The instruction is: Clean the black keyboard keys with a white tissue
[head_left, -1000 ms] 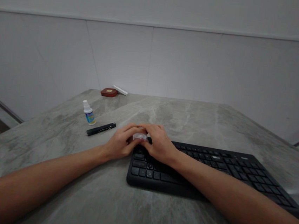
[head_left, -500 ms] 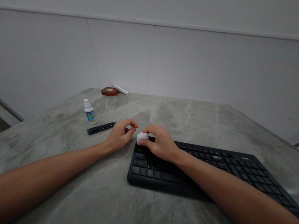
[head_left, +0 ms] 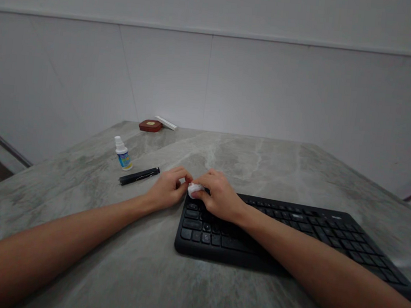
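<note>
Dim, diffuse light leaves the keyboard murky.

Pale grey wall, plain; horizontal trim runs full width. 2 clear seams below it: slanted seam at left, vertical seam near centre. Grey marbled tabletop, pale veining, far edge at wall. Dark strip lower left. Dim, fairly even light.

The person's left hand and right hand are bare, with slim fingers and narrow wrists, and the forearms, also bare, are smooth and become gradually wider toward the elbows.
</note>
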Tool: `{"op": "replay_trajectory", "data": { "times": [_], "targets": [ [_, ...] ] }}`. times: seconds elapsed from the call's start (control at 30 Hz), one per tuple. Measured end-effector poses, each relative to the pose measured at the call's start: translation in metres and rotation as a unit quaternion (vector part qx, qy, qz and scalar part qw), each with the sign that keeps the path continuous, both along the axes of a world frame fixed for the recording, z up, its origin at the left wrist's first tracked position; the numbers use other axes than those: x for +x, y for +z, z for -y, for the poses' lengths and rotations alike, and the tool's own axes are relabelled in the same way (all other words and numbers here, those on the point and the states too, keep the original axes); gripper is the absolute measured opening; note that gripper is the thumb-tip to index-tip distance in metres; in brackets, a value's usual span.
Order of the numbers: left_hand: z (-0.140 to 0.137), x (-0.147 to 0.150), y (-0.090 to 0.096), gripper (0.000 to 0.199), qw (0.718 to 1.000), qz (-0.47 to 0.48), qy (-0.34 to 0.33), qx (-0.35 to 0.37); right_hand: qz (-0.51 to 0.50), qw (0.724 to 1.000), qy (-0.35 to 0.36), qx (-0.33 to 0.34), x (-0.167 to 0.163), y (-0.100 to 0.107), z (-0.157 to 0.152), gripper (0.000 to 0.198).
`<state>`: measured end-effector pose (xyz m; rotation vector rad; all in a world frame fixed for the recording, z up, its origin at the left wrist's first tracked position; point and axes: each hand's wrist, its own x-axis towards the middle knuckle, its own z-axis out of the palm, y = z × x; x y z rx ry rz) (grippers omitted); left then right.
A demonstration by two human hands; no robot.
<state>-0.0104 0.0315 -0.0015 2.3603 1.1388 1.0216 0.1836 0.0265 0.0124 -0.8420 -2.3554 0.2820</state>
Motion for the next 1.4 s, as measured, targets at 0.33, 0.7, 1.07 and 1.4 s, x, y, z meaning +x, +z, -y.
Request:
{"op": "replay_trajectory", "data": {
  "times": [0.33, 0.7, 1.07, 1.4],
  "targets": [
    [0.0027, 0.0017, 0.0003, 0.014, 0.996, -0.057, -0.044, 0.048, 0.036, 0.999, 0.002, 0.032, 0.0014, 0.002, 0.0001, 0.006],
    [0.003, 0.0008, -0.0013, 0.014, 0.99, -0.079, -0.076, 0.085, 0.04, 0.997, 0.034, 0.056, 0.0006, 0.004, 0.0035, 0.011],
    [0.0035, 0.0009, -0.0014, 0.014, 0.992, -0.063, -0.074, 0.079, -0.002, 0.998, 0.051, 0.028, 0.0034, -0.0006, -0.0036, 0.012],
    [0.0093, -0.0026, 0.0024, 0.047, 0.986, 0.007, -0.147, 0.076, -0.033, 0.996, 0.064, 0.044, 0.0021, -0.0006, -0.0029, 0.011]
  ]
}}
